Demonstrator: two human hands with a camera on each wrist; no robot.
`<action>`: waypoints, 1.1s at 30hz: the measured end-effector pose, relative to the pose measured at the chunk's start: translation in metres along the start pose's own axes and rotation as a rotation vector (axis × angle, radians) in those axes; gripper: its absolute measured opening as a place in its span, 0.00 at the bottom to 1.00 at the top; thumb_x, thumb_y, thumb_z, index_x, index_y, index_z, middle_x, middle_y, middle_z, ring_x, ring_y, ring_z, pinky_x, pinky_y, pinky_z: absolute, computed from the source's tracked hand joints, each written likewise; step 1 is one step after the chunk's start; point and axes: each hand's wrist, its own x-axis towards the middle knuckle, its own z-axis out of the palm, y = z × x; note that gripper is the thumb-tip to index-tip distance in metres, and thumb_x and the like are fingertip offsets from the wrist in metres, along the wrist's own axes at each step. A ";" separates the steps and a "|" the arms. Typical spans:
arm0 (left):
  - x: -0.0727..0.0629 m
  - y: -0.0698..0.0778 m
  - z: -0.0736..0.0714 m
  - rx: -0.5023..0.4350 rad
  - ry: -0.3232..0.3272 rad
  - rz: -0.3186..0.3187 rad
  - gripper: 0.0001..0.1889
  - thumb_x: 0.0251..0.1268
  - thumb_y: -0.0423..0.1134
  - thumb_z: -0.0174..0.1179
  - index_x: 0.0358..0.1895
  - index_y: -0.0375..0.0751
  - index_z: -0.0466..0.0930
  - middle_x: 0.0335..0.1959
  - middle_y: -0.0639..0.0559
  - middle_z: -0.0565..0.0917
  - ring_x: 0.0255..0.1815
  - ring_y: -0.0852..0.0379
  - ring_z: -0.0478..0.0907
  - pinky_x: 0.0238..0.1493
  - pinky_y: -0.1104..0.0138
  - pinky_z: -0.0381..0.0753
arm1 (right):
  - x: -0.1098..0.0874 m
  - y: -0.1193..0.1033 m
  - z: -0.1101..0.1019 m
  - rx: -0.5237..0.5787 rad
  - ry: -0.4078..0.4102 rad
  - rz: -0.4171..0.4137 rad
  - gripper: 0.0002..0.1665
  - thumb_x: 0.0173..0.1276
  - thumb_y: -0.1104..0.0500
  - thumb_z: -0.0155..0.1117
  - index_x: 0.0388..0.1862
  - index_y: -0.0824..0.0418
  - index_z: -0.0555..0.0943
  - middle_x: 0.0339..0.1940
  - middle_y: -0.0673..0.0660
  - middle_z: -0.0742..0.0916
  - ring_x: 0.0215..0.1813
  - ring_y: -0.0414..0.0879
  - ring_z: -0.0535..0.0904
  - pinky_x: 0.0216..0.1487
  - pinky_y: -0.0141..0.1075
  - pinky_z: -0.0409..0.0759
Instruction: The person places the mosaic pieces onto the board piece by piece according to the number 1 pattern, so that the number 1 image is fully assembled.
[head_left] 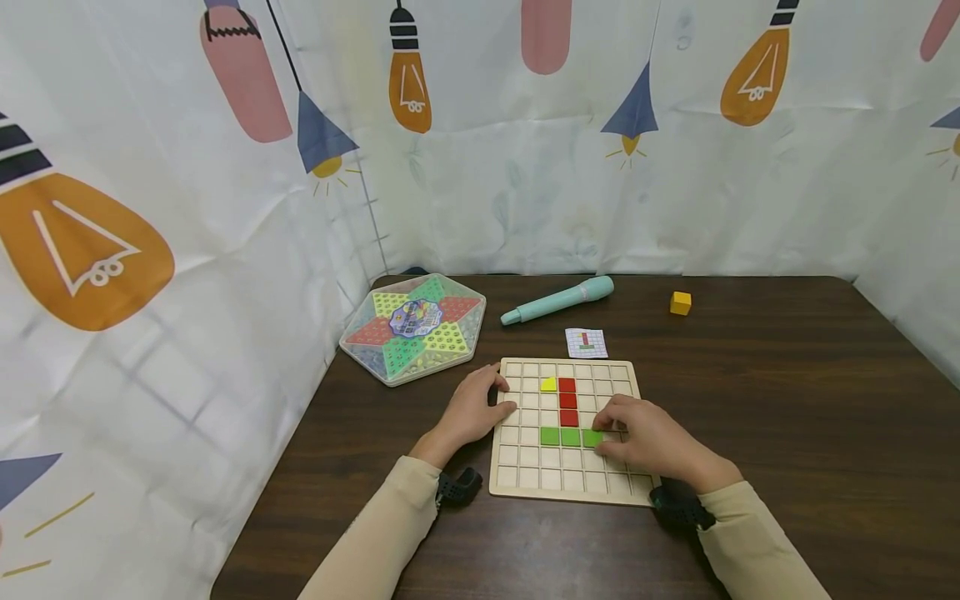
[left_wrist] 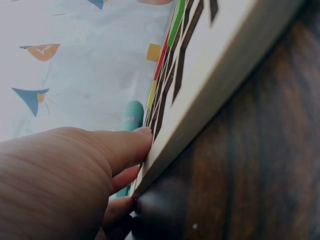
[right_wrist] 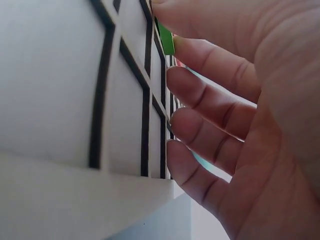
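A wooden grid board (head_left: 517,479) lies on the dark table. Set in its squares are a yellow piece (head_left: 548,384), a column of red tiles (head_left: 567,401) and a row of green tiles (head_left: 570,437). My left hand (head_left: 468,408) holds the board's left edge, thumb on the rim and fingertips against the side. At the right end of the green row, my right hand (head_left: 645,429) pinches a green tile (right_wrist: 166,40) between thumb and index finger. Its other fingers spread loosely over the grid in the right wrist view.
Just behind the board lies a small pattern card (head_left: 587,343). A hexagonal game box (head_left: 367,354) sits to the left. Farther back are a teal pen-shaped object (head_left: 558,302) and a yellow cube (head_left: 680,303). A printed curtain (head_left: 480,183) hangs around the table.
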 end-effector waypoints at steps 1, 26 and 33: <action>0.000 0.000 0.000 -0.001 0.001 0.001 0.09 0.66 0.43 0.64 0.43 0.45 0.77 0.74 0.43 0.63 0.77 0.43 0.54 0.72 0.46 0.57 | 0.000 0.000 0.000 -0.002 0.003 0.001 0.13 0.56 0.53 0.77 0.38 0.48 0.83 0.36 0.40 0.80 0.37 0.38 0.73 0.40 0.36 0.77; -0.003 -0.002 0.001 -0.001 -0.005 -0.001 0.09 0.66 0.44 0.64 0.42 0.46 0.77 0.75 0.44 0.62 0.77 0.44 0.54 0.73 0.47 0.57 | 0.000 0.000 0.000 0.089 0.028 0.063 0.05 0.65 0.52 0.69 0.39 0.48 0.84 0.31 0.40 0.80 0.33 0.38 0.73 0.35 0.32 0.75; -0.003 -0.002 0.000 -0.001 -0.001 0.009 0.10 0.65 0.43 0.65 0.42 0.46 0.77 0.74 0.45 0.63 0.76 0.44 0.54 0.72 0.47 0.58 | 0.000 0.002 -0.001 0.088 0.044 0.060 0.05 0.66 0.53 0.68 0.41 0.49 0.85 0.34 0.39 0.81 0.34 0.36 0.74 0.37 0.33 0.78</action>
